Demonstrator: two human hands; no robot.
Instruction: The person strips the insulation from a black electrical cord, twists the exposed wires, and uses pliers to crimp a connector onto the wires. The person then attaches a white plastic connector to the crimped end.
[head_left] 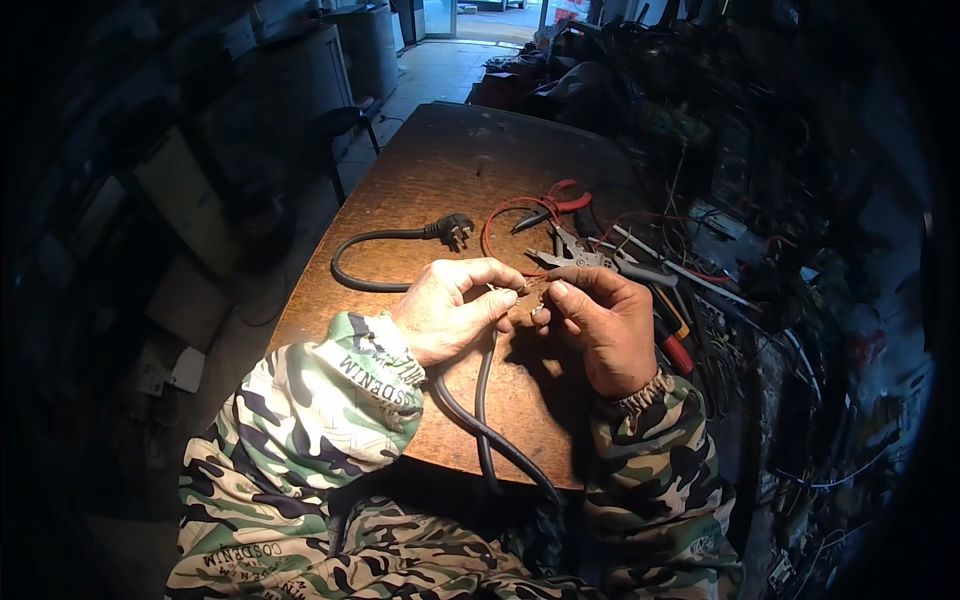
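Both hands are close together above the near part of a wooden table [400, 215]. My left hand [455, 305] is closed in a pinch around the end of a black power cable [481, 375], whose tip is hidden by the fingers. Thin copper-coloured wire strands [535, 284] show between the two hands. Thumb and forefinger of my right hand [608, 325] pinch at these strands. The cable's black plug [455, 231], with metal prongs, lies beyond my left hand. A red wire [487, 232] loops behind the fingertips.
Wire strippers [590, 260] and red-handled pliers [560, 203] lie past my right hand. A red-and-black handled tool [673, 350] sits at the table's right, beside dark heaps of wires and parts. A stool [340, 125] stands left of the table. The cable hangs over the near edge.
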